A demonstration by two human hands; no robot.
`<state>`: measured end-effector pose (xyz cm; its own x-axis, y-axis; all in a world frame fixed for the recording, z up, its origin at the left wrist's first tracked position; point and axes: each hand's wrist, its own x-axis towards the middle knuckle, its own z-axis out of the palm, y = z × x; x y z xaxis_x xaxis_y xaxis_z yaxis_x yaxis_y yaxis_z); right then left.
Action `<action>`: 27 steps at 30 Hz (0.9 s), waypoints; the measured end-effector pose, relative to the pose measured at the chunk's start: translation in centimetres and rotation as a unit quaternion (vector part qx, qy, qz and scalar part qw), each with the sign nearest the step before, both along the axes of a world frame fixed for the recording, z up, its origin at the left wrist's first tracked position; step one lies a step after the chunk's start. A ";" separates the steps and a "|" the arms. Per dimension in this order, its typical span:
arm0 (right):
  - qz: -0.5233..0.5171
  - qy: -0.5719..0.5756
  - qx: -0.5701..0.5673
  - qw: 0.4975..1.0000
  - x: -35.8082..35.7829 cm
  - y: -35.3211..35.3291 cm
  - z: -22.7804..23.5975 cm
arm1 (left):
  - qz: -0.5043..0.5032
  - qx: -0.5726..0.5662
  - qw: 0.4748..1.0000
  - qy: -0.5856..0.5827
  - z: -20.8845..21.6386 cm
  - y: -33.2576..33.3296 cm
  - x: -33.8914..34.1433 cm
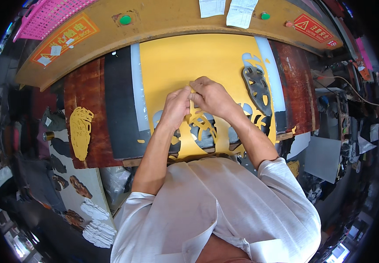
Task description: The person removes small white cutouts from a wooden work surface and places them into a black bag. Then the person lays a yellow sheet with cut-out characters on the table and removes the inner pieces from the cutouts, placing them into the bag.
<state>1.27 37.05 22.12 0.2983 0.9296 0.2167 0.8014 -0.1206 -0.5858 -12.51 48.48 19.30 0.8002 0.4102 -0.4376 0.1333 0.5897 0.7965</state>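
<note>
1. Yellow sheet (198, 57): lies at the middle of the surface, running from its far edge to its near edge. Far half is plain; near half is cut through with holes, leaving thin strips.
2. Left hand (178, 105) and right hand (211, 97): together over the middle of the sheet, fingers bent and fingertips meeting. Whether they grip the sheet cannot be told.
3. Black sole-shaped frame (256, 83): rests on the sheet near its right edge, beside cut holes.
4. Pale blue board (137, 87): under the sheet, showing along its left and right edges.
5. Yellow cut pieces (82, 133): lie at the near left corner of the surface, on a red-brown board (94, 96).
6. Metal beam (176, 22): spans the far edge, bearing 2 green buttons (125, 20) and 2 hanging papers (242, 13).
7. Pink basket (51, 17): beyond the far left corner.
</note>
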 end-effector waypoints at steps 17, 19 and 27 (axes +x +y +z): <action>-0.040 0.191 0.091 0.977 -0.8 -2.9 -4.0 | -0.046 0.147 0.988 0.029 0.5 2.5 -4.9; -0.017 0.165 0.112 0.980 -2.8 -0.7 -4.7 | -0.079 0.177 0.980 0.048 0.6 1.5 -4.7; -0.379 0.479 0.038 0.791 5.0 -2.6 -6.3 | 0.148 0.147 0.975 0.079 3.8 1.8 -10.9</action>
